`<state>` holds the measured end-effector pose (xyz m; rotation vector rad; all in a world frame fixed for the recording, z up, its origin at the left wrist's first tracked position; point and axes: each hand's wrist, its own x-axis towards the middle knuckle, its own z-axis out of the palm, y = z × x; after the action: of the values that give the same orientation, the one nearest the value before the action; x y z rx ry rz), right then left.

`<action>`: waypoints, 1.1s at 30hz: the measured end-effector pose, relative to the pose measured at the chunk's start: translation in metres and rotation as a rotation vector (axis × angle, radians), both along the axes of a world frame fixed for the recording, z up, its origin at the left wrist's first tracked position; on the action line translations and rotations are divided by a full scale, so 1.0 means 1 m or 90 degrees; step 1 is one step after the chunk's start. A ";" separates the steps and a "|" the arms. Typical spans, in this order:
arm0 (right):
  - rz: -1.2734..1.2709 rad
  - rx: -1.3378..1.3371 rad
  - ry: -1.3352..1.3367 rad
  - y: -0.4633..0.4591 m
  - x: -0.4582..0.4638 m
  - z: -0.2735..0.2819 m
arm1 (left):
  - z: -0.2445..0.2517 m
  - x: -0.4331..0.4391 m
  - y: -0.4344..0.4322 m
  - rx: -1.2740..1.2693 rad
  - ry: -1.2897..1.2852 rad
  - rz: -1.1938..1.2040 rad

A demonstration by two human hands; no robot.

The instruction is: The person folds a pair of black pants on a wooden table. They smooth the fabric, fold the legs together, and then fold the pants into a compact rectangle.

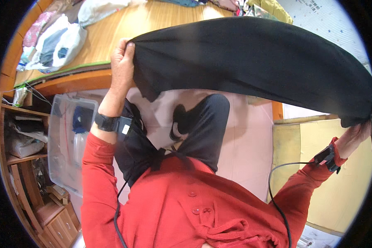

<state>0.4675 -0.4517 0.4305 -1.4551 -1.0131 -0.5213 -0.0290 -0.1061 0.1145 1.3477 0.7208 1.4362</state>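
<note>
A long piece of black cloth [235, 59], perhaps a garment, stretches across the upper part of the view between my two hands. My left hand [122, 60] pinches its left end, thumb on top and fingers curled behind. At the far right rim, my right hand [358, 136] grips the other end; its fingers are partly hidden by the fabric and the picture's edge. The cloth hangs in the air above my bent knees, with a loose corner drooping below my left hand. Both my wrists wear black straps with small devices.
Beyond lies a raised wooden platform [111, 40] with a green edge, holding a white plastic bag [68, 40] of clothes. A clear plastic bin [62, 148] with dark blue cloth stands left, beside a wooden shelf unit [24, 159]. A pale yellow panel [331, 186] is at right.
</note>
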 end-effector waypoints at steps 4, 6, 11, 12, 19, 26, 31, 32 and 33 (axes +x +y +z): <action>0.206 0.098 0.227 0.016 -0.007 -0.009 | 0.066 -0.034 0.020 0.052 0.023 -0.036; 0.235 0.013 0.237 0.033 -0.009 -0.015 | 0.092 -0.050 0.031 0.092 0.049 -0.032; 0.237 -0.078 0.188 0.109 -0.011 -0.061 | 0.141 -0.058 0.090 0.063 0.197 0.058; 0.337 -0.107 0.218 0.128 -0.014 -0.073 | 0.148 -0.056 0.109 0.036 0.182 0.033; 0.384 -0.143 0.288 0.265 -0.055 -0.135 | 0.165 -0.037 0.239 0.063 0.335 0.126; 0.452 -0.156 0.191 0.334 -0.070 -0.218 | 0.107 -0.091 0.299 0.147 0.250 0.234; 0.323 -0.401 -0.063 0.353 -0.089 -0.345 | -0.001 -0.132 0.287 -0.009 0.317 0.146; 0.322 -0.409 -0.137 0.354 -0.091 -0.362 | -0.016 -0.134 0.282 -0.043 0.361 0.127; 0.267 -0.502 -0.163 0.355 -0.092 -0.374 | -0.027 -0.136 0.279 -0.062 0.404 0.091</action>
<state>0.3756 -0.0970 0.0560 -1.7975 -1.8088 0.0245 -0.1646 0.1726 0.0876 1.7172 1.2986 1.0527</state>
